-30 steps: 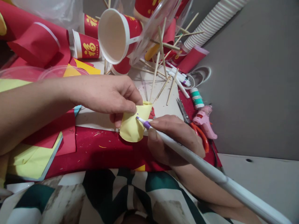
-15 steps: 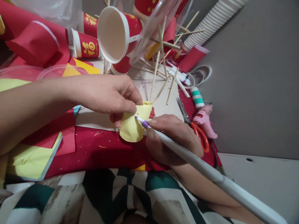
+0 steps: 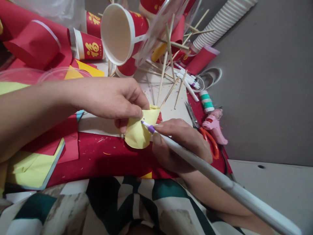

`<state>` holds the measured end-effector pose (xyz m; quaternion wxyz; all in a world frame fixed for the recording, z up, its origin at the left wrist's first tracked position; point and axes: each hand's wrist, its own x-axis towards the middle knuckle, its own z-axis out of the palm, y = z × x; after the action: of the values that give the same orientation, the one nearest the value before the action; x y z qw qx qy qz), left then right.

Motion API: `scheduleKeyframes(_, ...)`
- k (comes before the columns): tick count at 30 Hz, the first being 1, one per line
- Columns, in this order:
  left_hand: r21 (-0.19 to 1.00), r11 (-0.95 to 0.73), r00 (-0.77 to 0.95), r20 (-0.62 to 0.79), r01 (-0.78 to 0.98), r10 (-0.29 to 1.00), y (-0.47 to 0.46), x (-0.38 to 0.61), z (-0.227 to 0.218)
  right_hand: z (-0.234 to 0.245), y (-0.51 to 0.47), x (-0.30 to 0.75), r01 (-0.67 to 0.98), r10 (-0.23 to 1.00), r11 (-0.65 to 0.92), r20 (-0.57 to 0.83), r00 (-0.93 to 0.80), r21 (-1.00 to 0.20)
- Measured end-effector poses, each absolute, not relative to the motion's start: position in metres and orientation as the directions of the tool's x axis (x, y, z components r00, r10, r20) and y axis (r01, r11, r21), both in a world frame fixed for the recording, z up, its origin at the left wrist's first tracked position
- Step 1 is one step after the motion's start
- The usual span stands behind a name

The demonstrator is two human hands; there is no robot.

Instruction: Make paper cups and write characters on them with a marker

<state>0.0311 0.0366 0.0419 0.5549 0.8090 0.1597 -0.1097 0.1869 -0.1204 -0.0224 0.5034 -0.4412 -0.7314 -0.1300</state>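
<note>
Your left hand pinching yellow paper piece, centre of frame; right hand pinching purple-tipped pen, tip at paper. Brace curved wall, press lightly.

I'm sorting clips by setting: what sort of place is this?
Probably an indoor crafting spot; whether home or workshop, I can't tell. What looks like a pink glue gun and orange-handled scissors lie to the right, while the right hand holds a marker at a yellow paper piece.
</note>
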Motion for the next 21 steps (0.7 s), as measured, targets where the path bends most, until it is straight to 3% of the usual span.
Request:
scheduleKeyframes(9,0.841,-0.379,0.923,-0.356,0.386,0.149,0.033,0.03,0.049,-0.012,-0.124,0.189,0.798,0.561,0.555,0.814,-0.153,-0.233)
scheduleKeyframes(14,0.843,-0.384,0.926,-0.346,0.377,0.152,0.031,0.028,0.054,-0.008,-0.122,0.193,0.764,0.522,0.617,0.825,-0.215,-0.192)
scheduleKeyframes(21,0.838,-0.398,0.928,-0.345,0.373,0.142,0.031,0.028,0.054,-0.018,-0.119,0.188,0.78,0.487,0.578,0.869,-0.091,-0.242)
